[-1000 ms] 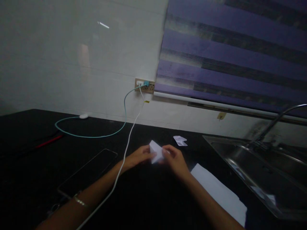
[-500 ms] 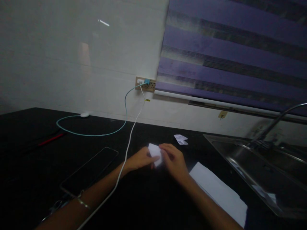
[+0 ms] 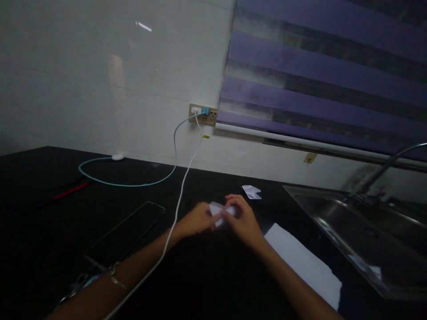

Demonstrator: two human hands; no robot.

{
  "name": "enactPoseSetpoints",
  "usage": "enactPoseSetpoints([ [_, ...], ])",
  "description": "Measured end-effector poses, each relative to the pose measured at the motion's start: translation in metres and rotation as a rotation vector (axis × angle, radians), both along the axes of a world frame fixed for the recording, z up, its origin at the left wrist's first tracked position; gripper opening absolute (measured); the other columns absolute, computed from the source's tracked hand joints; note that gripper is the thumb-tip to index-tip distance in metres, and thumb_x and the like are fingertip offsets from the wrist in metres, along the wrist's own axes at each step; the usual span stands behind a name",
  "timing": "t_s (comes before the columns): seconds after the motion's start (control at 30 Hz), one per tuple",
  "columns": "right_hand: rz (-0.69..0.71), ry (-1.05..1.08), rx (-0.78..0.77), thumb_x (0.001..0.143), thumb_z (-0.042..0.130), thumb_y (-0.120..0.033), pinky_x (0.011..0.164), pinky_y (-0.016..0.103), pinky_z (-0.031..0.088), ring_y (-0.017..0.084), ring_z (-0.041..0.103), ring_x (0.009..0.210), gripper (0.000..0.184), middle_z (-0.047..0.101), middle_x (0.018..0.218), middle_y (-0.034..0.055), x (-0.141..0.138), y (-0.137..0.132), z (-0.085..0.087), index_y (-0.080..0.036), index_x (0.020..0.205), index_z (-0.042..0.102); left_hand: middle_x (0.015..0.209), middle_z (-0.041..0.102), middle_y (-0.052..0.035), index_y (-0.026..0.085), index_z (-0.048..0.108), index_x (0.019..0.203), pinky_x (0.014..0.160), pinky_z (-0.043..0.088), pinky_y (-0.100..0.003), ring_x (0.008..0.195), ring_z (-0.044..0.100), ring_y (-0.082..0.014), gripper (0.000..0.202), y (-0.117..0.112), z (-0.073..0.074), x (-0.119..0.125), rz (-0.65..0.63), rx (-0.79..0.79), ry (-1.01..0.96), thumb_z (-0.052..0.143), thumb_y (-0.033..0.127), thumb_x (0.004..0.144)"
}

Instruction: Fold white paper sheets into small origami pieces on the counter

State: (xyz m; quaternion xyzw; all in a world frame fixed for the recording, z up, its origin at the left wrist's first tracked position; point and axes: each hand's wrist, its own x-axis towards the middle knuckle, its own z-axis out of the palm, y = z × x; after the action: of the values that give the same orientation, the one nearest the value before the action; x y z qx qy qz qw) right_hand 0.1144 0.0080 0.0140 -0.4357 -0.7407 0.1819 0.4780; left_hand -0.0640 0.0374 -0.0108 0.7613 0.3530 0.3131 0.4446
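Note:
A small piece of folded white paper [image 3: 216,209] is held up between both hands over the black countertop. My left hand [image 3: 199,218] grips its left side, thumb on top. My right hand [image 3: 240,215] pinches the right side with thumb and fingers, the two thumbs close together. Motion blurs the paper, so its creases are hard to make out. Just beyond my right hand lies another folded white paper piece [image 3: 251,192]. Beside my right forearm rests a stack of white paper sheets [image 3: 303,264], partly covered by the arm.
A phone [image 3: 126,233] lies left of my left forearm, and a white cable [image 3: 180,200] runs over that arm from the wall socket [image 3: 203,114]. A teal cable [image 3: 133,185] loops behind. At right is a steel sink [image 3: 333,218] with a faucet [image 3: 383,171].
My right thumb and fingers have moved left onto the paper, now closer to the left thumb. The visible shape of the paper has changed. The view has shifted slightly.

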Motion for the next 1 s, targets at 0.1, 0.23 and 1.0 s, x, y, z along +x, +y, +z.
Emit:
enactPoseSetpoints([
  [0.1,0.060,0.058,-0.106,0.077,0.064,-0.018,0.082,0.032,0.046,0.019,0.059,0.096,0.005,0.061,0.099,0.0041,0.007,0.009,-0.004,-0.018,0.077,0.059,0.059,0.063,-0.0050,0.009,0.065,0.077,0.049,0.041,-0.022,0.051,0.057,-0.0142,0.048,0.000,-0.001,-0.001,-0.005,-0.011,0.004,0.049,0.054,0.085],
  [0.23,0.099,0.065,-0.177,0.080,0.063,-0.025,0.068,0.028,0.048,0.017,0.061,0.080,0.007,0.064,0.086,0.0028,0.014,0.013,-0.004,-0.018,0.082,0.062,0.059,0.063,-0.0042,0.010,0.065,0.077,0.052,0.043,-0.023,0.051,0.058,-0.0141,0.044,-0.001,0.001,-0.002,-0.010,-0.024,0.017,0.050,0.050,0.085],
  [1.0,-0.138,-0.538,0.567,0.087,0.051,-0.012,0.068,0.034,0.056,0.021,0.066,0.086,0.030,0.066,0.116,0.0096,0.017,0.001,-0.003,-0.020,0.111,0.066,0.051,0.061,-0.0040,0.009,0.062,0.064,0.040,0.031,-0.018,0.039,0.048,-0.0088,0.051,-0.006,0.009,0.010,0.025,-0.125,-0.139,0.052,0.056,0.081],
])
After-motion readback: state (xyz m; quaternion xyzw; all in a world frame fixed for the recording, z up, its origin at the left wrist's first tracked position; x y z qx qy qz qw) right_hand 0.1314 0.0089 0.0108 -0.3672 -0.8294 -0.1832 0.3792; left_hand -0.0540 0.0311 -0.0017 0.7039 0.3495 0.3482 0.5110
